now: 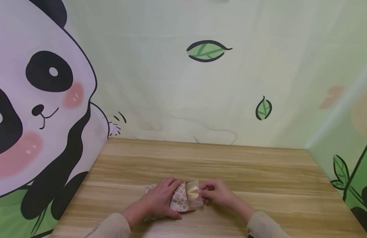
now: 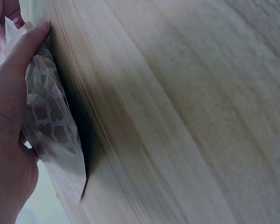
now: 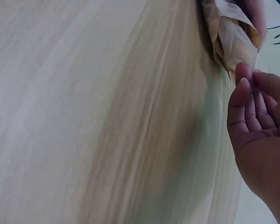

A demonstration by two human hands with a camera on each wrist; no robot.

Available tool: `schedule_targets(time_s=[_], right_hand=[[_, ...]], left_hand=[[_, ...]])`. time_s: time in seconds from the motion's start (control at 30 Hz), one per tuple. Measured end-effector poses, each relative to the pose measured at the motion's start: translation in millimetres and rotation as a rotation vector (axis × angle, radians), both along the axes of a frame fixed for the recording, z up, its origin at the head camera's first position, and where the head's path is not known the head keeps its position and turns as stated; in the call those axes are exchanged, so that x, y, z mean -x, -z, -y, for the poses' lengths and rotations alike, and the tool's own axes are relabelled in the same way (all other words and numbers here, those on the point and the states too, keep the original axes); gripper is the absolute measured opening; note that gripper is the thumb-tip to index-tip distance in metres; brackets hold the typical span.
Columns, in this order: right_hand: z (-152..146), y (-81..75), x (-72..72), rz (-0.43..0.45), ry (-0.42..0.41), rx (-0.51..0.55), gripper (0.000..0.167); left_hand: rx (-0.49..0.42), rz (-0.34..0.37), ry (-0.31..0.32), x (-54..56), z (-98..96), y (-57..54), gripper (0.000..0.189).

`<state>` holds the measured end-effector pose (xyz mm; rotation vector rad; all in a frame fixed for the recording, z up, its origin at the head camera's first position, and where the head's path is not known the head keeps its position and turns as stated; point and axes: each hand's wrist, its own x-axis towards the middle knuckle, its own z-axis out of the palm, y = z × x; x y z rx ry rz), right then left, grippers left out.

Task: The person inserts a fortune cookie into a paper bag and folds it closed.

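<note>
Pale sleeves are being worn nearest the view; just beyond, over the near part of the tabletop, a patterned paper bag is being gripped by the left hand, the thumb being laid along its near side; at the bag's open right end, a translucent packet is being exposed; its edge is being pinched by the right hand; farther back, a printed panda and leaves are being displayed on a backdrop.

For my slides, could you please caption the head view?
Left hand holds a patterned bag on the table; right hand pinches the translucent packet poking out.
</note>
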<state>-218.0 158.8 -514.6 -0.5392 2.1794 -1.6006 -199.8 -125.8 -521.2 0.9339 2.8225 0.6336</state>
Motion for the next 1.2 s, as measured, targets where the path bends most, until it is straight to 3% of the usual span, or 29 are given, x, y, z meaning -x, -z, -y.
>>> schedule_targets(time_s=[0.73,1.03,1.2], right_hand=[[29.7,-1.0,5.2,-0.002,-0.033,-0.079,0.009],[28.9,-3.5,7.6,-0.151,0.016,-0.144,0.009],[34.5,2.8,7.4,-0.164,0.014,-0.151,0.006]], left_hand=[[-0.001,-0.013,0.002,4.4,5.0,1.5,0.122],[0.009,-0.045,0.031,6.6,2.4,1.8,0.12],[-0.007,-0.062,0.059,6.7,-0.8,2.0,0.117]])
